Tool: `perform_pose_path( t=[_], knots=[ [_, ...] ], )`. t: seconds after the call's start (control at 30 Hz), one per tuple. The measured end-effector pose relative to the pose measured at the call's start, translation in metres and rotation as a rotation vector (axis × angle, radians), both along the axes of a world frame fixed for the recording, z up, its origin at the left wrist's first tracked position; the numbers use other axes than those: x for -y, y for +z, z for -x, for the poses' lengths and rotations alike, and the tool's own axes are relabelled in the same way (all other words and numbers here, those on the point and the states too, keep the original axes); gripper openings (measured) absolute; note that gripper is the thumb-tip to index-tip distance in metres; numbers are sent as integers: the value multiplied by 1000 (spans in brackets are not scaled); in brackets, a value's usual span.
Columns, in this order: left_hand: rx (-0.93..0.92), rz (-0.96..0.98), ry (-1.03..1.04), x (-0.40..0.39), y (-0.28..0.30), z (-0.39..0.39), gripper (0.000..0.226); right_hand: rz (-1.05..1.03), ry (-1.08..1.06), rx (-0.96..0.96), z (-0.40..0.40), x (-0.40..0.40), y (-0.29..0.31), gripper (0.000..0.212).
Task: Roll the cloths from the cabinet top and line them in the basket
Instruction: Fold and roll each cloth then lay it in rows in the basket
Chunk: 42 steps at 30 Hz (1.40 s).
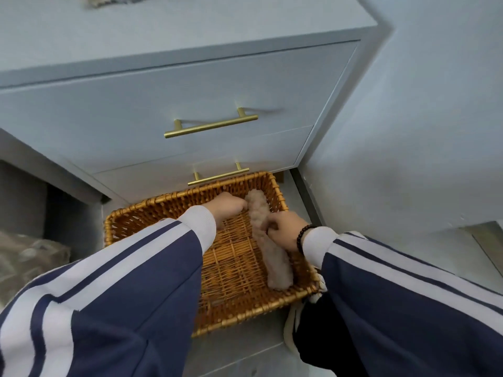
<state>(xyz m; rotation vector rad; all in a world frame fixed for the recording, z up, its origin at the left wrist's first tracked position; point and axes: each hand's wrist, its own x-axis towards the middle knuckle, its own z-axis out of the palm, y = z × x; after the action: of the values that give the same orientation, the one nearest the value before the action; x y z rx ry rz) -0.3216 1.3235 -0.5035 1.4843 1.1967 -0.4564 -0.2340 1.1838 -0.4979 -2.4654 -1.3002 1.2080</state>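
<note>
Looking down past the cabinet (190, 85), I had the wicker basket (152, 213) on the floor before its drawers, one rolled cloth (268, 248) lying along its right wall. My left hand (228, 206) pinched the roll's far end; my right hand (283, 227) curled around its middle. I judged the roll could loosen if either hand let go unevenly. Open weave lay leftward for more rolls; the right rim crowded my wrist.
</note>
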Motion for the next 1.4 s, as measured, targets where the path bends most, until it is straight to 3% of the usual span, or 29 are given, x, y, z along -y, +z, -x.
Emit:
perform_pose_path(
  t=[0.2, 0.37, 0.47, 0.8, 0.93, 1.1, 1.4],
  knots=[
    [43, -109, -9, 8, 60, 19, 24, -1, -36, 37, -21, 8, 66, 25],
    [78, -204, -184, 21, 120, 36, 37, -66, 9, 102, -9, 16, 120, 16],
    [101, -262, -243, 27, 150, 45, 35, -53, 85, 147, 11, 21, 147, 21],
    [179, -466, -281, 54, 251, 101, 30, -302, 39, 187, 58, 21, 234, 19],
    [225, -480, -190, 49, 277, 135, 32, -464, -27, 98, 73, 13, 260, 17],
    [377, -411, 66, 36, 290, 170, 36, -658, -207, -70, 95, -2, 274, 13],
    [677, -346, 443, 3, 302, 167, 26, -698, -276, -82, 114, -31, 272, 10]
  ],
)
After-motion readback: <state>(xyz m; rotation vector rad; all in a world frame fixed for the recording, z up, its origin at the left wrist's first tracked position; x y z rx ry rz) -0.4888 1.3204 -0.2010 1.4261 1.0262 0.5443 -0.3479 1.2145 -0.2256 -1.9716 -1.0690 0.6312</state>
